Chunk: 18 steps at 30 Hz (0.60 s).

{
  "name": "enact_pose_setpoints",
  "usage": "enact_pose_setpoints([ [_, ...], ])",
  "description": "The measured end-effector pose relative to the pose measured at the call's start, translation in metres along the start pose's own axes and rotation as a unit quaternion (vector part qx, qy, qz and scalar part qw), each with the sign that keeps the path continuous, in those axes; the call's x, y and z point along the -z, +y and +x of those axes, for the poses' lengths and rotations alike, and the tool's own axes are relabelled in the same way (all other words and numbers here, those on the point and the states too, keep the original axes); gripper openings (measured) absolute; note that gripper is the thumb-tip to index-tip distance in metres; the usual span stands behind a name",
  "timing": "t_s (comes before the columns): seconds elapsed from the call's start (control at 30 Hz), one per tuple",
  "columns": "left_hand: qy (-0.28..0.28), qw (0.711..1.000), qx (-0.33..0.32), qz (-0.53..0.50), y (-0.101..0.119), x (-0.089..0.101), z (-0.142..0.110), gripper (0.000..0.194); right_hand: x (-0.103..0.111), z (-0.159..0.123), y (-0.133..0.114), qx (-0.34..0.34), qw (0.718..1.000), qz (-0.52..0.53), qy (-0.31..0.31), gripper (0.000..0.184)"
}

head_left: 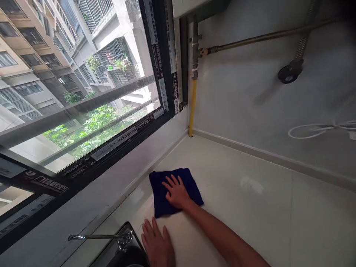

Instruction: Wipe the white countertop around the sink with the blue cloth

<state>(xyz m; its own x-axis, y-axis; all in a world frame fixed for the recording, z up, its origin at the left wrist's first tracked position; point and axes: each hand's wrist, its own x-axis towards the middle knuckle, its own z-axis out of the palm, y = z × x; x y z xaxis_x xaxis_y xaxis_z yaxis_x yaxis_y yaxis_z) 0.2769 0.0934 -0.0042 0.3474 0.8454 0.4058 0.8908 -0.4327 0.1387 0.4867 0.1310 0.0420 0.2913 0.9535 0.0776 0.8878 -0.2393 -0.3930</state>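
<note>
Faucet [97, 236] sits just left of my left hand [157, 243], which lies flat, fingers spread, on the white countertop [250, 193], gripping nothing. Beyond it, my right hand [175, 193] presses open-palmed on the blue cloth [161, 194], fingers extended, not curled around it.

This is a home kitchen in an apartment block. A white counter [250, 193] runs along a large window [83, 92], a sink [122, 252] with a tap [97, 236] sits at its edge, a yellow gas pipe [192, 107] climbs the wall, and other residential buildings [33, 55] stand outside.
</note>
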Motion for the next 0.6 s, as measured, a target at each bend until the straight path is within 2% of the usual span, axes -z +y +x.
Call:
enact_pose_setpoints([
  [0.13,-0.029,0.999,0.009,-0.011,0.001,0.001,0.001,0.054,0.01,0.03,0.047,-0.027,0.998,-0.044,0.034,0.058],
  [0.27,-0.045,0.999,0.018,-0.016,-0.001,0.001,0.0,0.055,0.034,0.02,0.112,-0.109,0.989,-0.069,0.078,0.059],
  [0.33,-0.039,0.999,0.018,-0.016,-0.001,0.0,-0.001,0.055,0.049,-0.001,0.144,-0.158,0.978,-0.088,0.103,0.059],
  [0.43,-0.025,0.999,0.019,-0.018,-0.001,-0.002,-0.001,0.055,0.064,-0.052,0.19,-0.22,0.958,-0.121,0.136,0.059],
  [0.53,-0.003,1.0,0.017,-0.022,0.0,-0.003,-0.001,0.055,0.065,-0.116,0.228,-0.277,0.922,-0.192,0.188,0.058],
  [0.6,0.009,0.999,0.016,-0.027,0.0,-0.002,0.0,0.055,0.06,-0.16,0.244,-0.307,0.901,-0.22,0.214,0.059],
])
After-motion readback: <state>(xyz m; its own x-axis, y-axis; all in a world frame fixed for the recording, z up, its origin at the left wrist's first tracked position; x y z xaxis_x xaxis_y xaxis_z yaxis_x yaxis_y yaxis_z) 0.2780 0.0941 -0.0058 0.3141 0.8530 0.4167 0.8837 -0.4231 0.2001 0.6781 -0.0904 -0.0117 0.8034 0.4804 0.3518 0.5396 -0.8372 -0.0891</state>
